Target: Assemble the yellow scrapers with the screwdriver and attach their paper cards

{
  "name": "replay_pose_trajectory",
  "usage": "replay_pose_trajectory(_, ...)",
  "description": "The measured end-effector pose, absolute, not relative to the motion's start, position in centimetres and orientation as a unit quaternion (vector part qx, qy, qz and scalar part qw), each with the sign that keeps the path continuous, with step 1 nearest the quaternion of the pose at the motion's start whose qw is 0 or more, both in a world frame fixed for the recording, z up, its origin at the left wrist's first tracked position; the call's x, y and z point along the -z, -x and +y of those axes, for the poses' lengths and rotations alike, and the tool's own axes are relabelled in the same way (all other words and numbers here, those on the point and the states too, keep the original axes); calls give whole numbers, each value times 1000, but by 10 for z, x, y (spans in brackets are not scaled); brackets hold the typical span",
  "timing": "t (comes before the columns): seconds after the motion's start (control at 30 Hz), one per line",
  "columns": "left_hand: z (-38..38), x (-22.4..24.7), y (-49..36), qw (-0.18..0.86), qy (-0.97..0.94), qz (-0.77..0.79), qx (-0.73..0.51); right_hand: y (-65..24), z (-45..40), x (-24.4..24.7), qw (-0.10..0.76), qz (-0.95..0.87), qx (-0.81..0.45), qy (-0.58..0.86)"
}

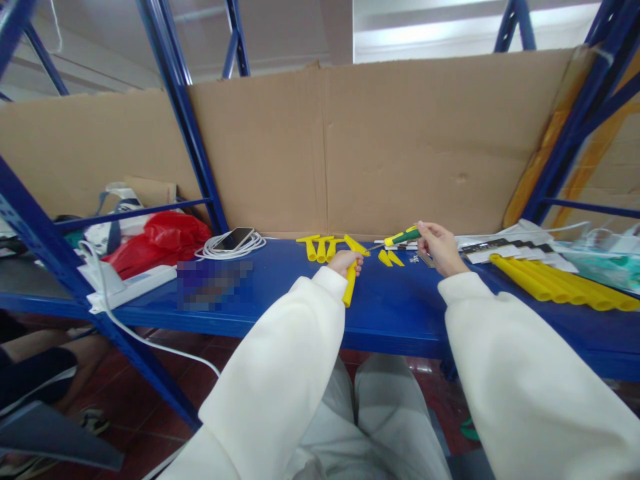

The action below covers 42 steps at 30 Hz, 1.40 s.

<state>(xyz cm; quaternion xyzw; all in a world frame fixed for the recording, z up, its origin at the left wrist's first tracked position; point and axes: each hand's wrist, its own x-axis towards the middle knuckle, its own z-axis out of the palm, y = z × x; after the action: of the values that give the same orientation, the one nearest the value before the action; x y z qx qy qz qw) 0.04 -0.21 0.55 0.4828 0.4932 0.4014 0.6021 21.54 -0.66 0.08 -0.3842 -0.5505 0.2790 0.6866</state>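
My left hand is closed around a yellow tube-shaped handle, whose lower end sticks out below the fingers. A flat yellow part shows just above that hand; whether it joins the handle is hard to tell. In my right hand is a screwdriver with a green and yellow handle, its shaft pointing left at the yellow work. The tip's exact contact is too small to make out. Between the hands lie small yellow wedge-shaped pieces and tiny silvery parts. Several T-shaped yellow pieces lie left of them.
Several yellow tubes lie at the right beside black-and-white packets. Leftward are a phone on a coiled white cable, a white power strip and a red bag. Cardboard stands behind. A person's legs show lower left.
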Motion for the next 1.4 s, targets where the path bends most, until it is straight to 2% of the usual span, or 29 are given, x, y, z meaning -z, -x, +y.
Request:
replay_pose_trajectory(0.2, -1, -5, 0, 603, -481, 495, -400, -216, -5, -1, 664, -578, -326, 344)
replay_pose_trajectory(0.4, -1, -6, 0, 606, -484, 492, -396, -216, -4, 0, 687, -532, -302, 393)
replay_pose_trajectory(0.73, -1, -5, 0, 602, -488, 494, -394, -215, -6, -1, 696, -535, -267, 397)
replay_pose_trajectory(1.0, -3, -7, 0, 598, -487, 501, -392, -214, -7, -2, 674, -570, -313, 351)
replay_pose_trajectory(1.4, -1, -5, -1, 595, -491, 492, -403, -214, -5, 0, 695, -526, -278, 404)
